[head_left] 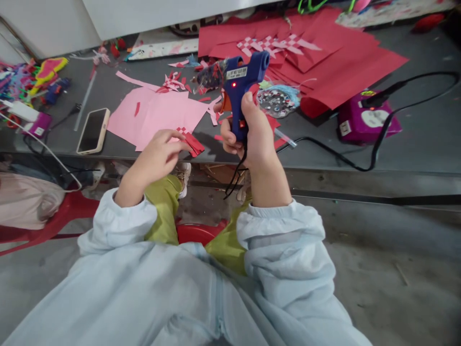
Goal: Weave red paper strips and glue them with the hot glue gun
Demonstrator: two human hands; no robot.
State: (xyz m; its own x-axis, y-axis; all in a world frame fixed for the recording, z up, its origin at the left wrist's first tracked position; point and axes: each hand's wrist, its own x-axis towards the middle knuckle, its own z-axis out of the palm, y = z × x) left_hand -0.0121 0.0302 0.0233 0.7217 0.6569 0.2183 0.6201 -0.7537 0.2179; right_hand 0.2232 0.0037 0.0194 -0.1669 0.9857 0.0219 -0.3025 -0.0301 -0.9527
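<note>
My right hand (256,127) is wrapped round a blue hot glue gun (236,103), held up over the table with its red light lit. The gun's nozzle end is hard to make out against the clutter behind it. At the table's front edge, my left hand (158,156) has its fingertips on a small woven paper piece (195,144), pink and red checks at one end and red strips at the other. Part of that piece is hidden under the fingers. Just beyond lie pink paper sheets (158,113) with a red scrap on top.
Red sheets (345,62) carry woven paper pieces (277,44) at the back. A purple power box (367,120) stands right, its black cord looping along the table. Left are a phone (93,130), a clear glue stick (85,101) and pipe cleaners (21,84). A bag of beads (277,101) lies behind.
</note>
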